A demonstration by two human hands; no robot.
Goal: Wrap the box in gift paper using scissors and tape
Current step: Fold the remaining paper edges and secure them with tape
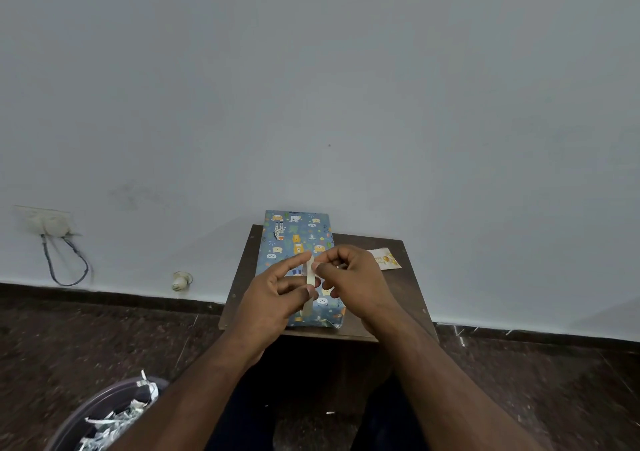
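A small dark worktop (398,298) stands against a pale wall. The wrapped box (294,242) lies on it. Left hand (273,298) pinches the tape roll (309,282); right hand (349,277) pinches its free end. Step: taping. Next, probably: draw out a strip and press it onto a seam.

Dim, even indoor light, soft shadows, slight overall blur, and wide-angle bending at the edges.

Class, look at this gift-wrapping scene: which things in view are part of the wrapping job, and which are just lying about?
Part of the job:
wrapped box on the small table
tape roll, held by the left hand and right hand

Lying about:
small card on the table
bin of paper scraps
wall socket and cable
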